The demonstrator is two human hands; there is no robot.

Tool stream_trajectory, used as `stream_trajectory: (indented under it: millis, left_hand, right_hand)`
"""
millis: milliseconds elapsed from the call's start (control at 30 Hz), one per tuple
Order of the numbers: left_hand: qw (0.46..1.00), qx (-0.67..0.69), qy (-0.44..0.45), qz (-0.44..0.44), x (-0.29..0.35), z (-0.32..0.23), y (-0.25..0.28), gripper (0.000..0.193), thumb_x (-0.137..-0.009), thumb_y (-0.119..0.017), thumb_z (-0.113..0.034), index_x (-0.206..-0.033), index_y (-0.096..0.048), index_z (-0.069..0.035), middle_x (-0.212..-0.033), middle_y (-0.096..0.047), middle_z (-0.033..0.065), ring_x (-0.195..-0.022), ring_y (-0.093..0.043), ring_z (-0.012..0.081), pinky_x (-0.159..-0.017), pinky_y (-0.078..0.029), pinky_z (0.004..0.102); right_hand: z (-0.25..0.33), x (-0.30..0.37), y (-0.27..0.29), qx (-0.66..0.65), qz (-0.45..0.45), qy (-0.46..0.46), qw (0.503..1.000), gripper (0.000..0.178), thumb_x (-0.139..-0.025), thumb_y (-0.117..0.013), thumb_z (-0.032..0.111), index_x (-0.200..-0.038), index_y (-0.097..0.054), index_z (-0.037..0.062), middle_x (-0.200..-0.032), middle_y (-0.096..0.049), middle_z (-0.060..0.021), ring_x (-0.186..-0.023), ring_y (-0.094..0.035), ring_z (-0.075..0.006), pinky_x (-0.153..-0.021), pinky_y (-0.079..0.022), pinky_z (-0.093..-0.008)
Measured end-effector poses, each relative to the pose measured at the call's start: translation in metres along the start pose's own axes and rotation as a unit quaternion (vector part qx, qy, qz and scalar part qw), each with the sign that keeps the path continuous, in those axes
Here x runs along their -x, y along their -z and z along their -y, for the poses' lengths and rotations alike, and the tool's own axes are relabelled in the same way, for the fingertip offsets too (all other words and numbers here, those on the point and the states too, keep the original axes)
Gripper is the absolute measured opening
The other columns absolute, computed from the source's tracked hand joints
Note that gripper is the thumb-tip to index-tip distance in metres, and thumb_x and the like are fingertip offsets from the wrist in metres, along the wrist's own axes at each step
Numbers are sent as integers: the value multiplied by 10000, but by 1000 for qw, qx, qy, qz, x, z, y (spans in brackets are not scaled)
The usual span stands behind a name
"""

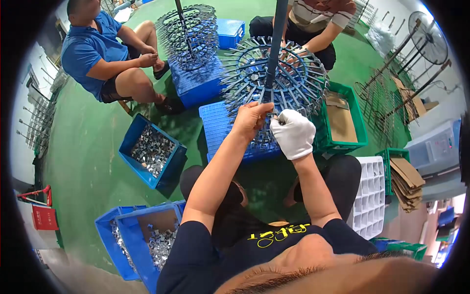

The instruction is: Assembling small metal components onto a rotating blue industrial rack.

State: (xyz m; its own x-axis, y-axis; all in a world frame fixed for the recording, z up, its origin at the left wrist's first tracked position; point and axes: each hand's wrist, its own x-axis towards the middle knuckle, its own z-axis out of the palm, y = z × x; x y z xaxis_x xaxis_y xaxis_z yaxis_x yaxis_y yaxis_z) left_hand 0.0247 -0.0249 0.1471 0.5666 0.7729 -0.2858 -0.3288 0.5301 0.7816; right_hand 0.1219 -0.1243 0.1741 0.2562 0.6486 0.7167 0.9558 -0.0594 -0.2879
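My bare left hand (251,120) and my white-gloved right hand (294,134) meet at the near side of a round metal rack (245,90) with several tiers of prongs around a dark pole (274,44). Thumb and fingers of my right hand pinch a small shiny metal piece (272,116) at the rack's near prongs. My left hand's fingers are closed right beside it; what they grip is hidden. Similar small metal pieces hang on the rack's lower tiers. Under the rack is a blue crate (214,128).
A blue bin (128,134) of small metal pieces stands left of me, with stacked blue bins (128,223) nearer. At right are a green crate (361,132) with cardboard and a white divided tray (369,196). Two people sit beyond, near a second rack (187,36).
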Motion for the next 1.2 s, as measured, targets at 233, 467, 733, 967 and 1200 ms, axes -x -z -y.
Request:
stream_trajectory:
  millis: [233,467,733,967,1200]
  left_hand:
    - [1000,7,-4,23,-2,2,3,164,-750,-720,-121,-674,-577,-94,-530,-495,-16,-378,-333,33,-352,-192,163]
    - [999,31,37,20,17,-8,0,235,-830,-651,-279,-804,-629,-46,-578,-525,9,-439,-430,69,-386,-284,167]
    - [972,230,33,-38,68,19,27,502,-932,-477,-428,-1051,-608,42,-815,-618,116,-707,-594,158,-589,-475,221]
    - [978,205,-14,-36,91,37,32,482,-953,-449,-384,-1087,-604,51,-966,-641,154,-852,-613,193,-758,-492,260]
    - [990,4,-111,-87,98,48,9,404,-946,-470,-342,-1039,-637,15,-956,-657,118,-823,-606,159,-740,-480,230]
  right_hand:
    - [5,-4,4,37,14,-9,999,174,-692,-658,154,-576,-542,93,-562,-552,-46,-469,-498,-248,-450,-390,-335]
    - [4,-4,7,19,21,-19,999,148,-694,-659,150,-593,-565,95,-573,-561,-43,-479,-507,-240,-460,-396,-327]
    - [23,27,19,-125,99,24,987,77,-713,-638,156,-659,-616,107,-627,-597,-57,-511,-544,-249,-470,-420,-334]
    - [32,42,16,-154,174,33,972,77,-687,-673,139,-666,-619,88,-652,-609,-61,-528,-542,-253,-492,-430,-322]
    - [32,42,21,-48,302,45,951,144,-736,-619,225,-670,-617,97,-653,-623,-68,-518,-547,-282,-482,-426,-359]
